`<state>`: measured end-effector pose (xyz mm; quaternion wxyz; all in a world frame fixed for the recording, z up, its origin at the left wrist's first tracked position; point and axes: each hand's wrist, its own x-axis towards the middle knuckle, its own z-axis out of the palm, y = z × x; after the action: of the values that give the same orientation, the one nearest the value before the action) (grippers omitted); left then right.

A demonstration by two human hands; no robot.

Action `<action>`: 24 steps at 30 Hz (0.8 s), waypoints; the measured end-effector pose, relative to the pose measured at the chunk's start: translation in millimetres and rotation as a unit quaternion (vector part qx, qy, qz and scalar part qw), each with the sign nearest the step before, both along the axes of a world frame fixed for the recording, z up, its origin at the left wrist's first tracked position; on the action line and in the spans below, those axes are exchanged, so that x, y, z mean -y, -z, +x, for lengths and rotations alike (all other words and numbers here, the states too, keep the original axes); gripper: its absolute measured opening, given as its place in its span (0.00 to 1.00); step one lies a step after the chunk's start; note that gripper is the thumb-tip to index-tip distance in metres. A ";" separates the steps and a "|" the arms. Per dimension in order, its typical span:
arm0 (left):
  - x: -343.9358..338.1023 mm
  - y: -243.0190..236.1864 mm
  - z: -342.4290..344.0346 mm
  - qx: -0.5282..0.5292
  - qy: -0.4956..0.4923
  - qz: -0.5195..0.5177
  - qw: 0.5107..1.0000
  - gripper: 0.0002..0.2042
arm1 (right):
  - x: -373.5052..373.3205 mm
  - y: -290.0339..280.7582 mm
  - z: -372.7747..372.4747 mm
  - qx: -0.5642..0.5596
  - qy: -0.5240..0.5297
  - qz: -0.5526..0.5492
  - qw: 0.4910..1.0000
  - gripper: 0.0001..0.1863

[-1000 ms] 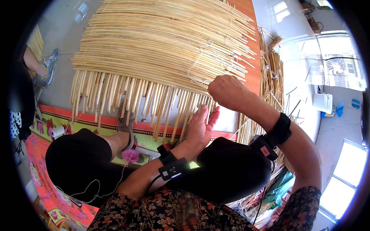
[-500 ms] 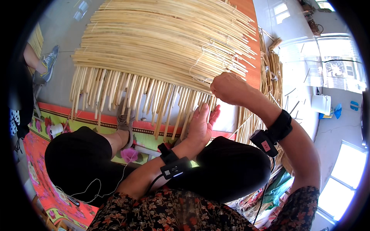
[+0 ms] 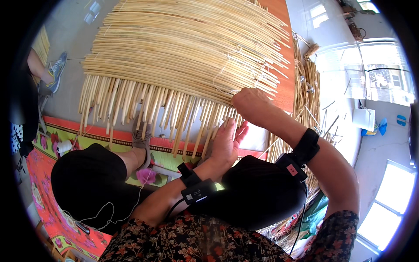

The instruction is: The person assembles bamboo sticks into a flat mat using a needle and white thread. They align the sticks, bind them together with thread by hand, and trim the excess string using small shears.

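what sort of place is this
Likely an indoor craft workroom, perhaps in a home: pale stalks laid side by side over an orange-brown surface, more stalks at right, and a bright window.

long tan layered stalks on flat orange board; thin white thread on stalks; long brown stalk bundles right of board.

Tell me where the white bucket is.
In the head view, the white bucket is on the right, beyond the stalk mat and right hand, beside a small blue object.
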<state>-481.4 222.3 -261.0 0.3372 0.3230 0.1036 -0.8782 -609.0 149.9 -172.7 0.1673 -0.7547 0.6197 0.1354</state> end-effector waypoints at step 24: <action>3.6 7.5 14.4 -0.007 0.010 0.000 1.000 0.15 | -61.2 -78.7 -73.9 0.276 0.207 -0.250 0.905 0.10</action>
<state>-467.0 218.7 -268.5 0.3277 0.3175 0.1024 -0.8839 -682.9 211.1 -94.0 0.1618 -0.6340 0.7043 -0.2754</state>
